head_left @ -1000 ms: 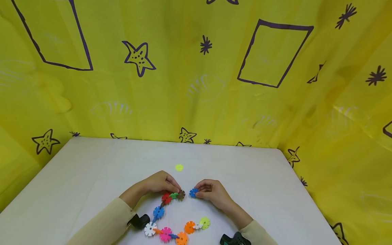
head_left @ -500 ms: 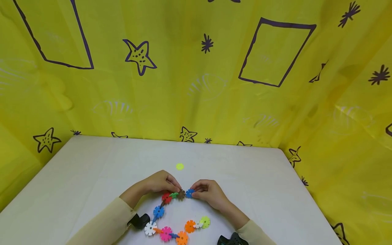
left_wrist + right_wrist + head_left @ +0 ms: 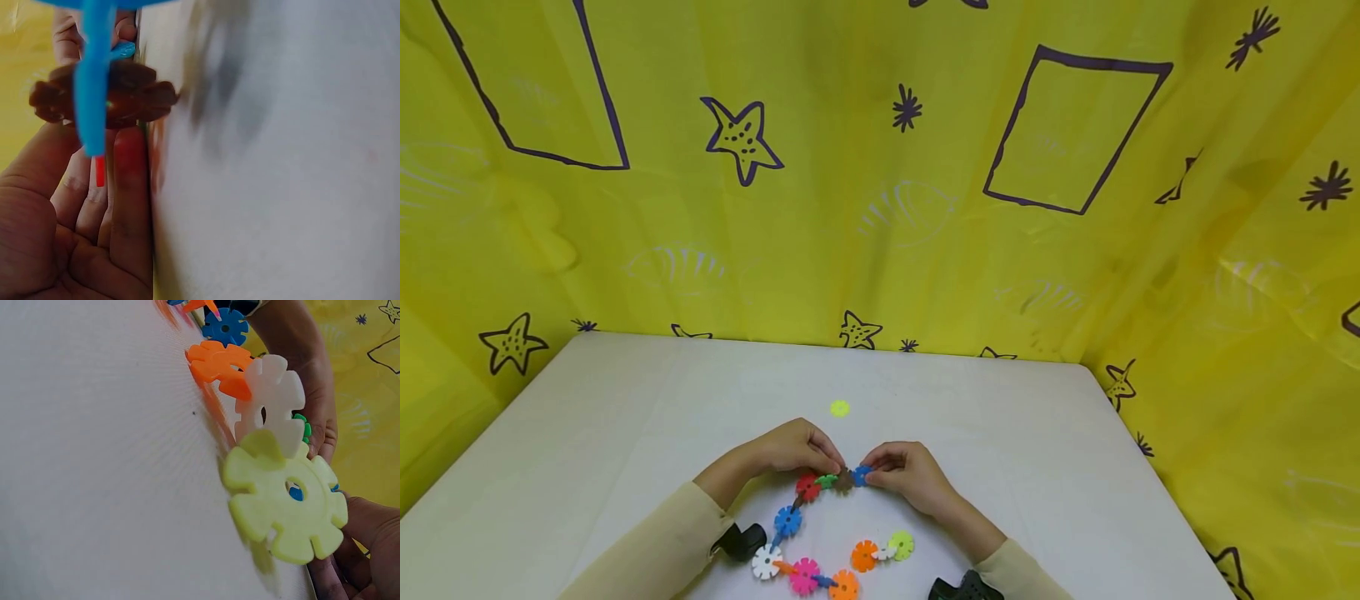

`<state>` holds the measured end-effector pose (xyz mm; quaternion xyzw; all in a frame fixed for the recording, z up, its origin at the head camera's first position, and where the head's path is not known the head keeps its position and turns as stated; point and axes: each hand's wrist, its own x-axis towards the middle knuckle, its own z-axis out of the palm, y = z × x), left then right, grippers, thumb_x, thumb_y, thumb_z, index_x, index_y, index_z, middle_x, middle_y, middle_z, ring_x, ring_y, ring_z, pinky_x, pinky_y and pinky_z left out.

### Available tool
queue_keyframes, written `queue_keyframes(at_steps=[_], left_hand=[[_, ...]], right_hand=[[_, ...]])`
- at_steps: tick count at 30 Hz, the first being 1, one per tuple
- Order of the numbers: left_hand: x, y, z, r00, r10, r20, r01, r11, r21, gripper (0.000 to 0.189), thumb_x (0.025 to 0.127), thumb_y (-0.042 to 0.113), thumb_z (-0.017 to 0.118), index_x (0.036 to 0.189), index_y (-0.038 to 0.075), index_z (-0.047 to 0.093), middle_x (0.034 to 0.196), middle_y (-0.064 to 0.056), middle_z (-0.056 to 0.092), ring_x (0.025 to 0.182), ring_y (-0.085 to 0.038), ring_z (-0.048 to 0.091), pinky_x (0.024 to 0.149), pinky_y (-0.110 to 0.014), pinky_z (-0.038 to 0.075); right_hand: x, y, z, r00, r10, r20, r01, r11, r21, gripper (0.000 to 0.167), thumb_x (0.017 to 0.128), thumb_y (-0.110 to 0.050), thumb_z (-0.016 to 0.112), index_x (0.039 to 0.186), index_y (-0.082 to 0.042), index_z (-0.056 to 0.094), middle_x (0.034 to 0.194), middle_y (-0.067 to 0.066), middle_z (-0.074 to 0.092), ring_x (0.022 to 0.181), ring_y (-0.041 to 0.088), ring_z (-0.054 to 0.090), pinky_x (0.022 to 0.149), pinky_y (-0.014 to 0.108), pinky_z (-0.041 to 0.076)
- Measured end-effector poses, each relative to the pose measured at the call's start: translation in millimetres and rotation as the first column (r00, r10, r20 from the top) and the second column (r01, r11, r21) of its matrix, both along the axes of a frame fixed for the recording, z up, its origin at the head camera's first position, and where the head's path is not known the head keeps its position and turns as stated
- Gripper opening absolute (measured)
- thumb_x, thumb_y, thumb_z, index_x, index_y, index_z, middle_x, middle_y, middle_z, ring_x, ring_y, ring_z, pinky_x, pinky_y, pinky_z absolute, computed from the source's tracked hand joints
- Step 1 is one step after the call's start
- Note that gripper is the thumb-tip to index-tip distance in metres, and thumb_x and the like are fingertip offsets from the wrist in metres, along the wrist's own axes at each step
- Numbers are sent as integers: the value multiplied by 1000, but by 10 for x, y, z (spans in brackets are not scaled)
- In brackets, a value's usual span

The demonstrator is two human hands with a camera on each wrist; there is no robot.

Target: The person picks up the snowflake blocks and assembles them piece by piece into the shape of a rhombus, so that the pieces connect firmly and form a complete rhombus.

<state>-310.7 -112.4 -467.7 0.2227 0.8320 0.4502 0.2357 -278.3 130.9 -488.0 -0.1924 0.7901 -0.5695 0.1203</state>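
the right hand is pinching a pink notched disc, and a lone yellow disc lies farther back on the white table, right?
Not quite: the right hand is pinching a blue notched disc, not a pink one, as the head view shows. The lone yellow disc does lie farther back on the white table.

The table [image 3: 1000,417] is white and fills most of the lower half of the head view; its far edge crosses the frame a little below middle height. Below this edge, near the centre, one yellow disc [image 3: 840,408] lies by itself. In the lower centre lies a curved chain [image 3: 787,527] of notched discs. It has a white disc [image 3: 762,566] at its left bend, then a pink disc [image 3: 805,582] and, at the bottom border, an orange disc [image 3: 844,590]. Whether its upper end touches the table, I cannot tell. Just above the orange disc, a second orange disc [image 3: 864,560], a smaller white piece [image 3: 885,553] and a lime disc [image 3: 902,550] are joined in a row.
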Motion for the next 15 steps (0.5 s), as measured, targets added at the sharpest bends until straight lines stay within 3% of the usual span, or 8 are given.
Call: queue_keyframes(at_steps=[6,15], left_hand=[[3,12,-2,1000,-13,3,13,1000,-4,13,85,19,76,93,10,79,88,0,76,79,-7,61,76,-25,51],[24,54,-1,999,27,24,-27,1000,-5,11,83,16,78,91,9,79,84,-1,76,76,-6,60,72,-23,49]], right_hand=[[14,-20,20,1000,3,-13,-3,1000,6,12,86,-1,73,97,4,73,89,19,71,73,8,62,67,16,53],[-23,-18,-63,999,11,-40,-10,1000,27,9,85,-8,76,92,-2,76,83,9,72,69,4,62,65,16,53]])
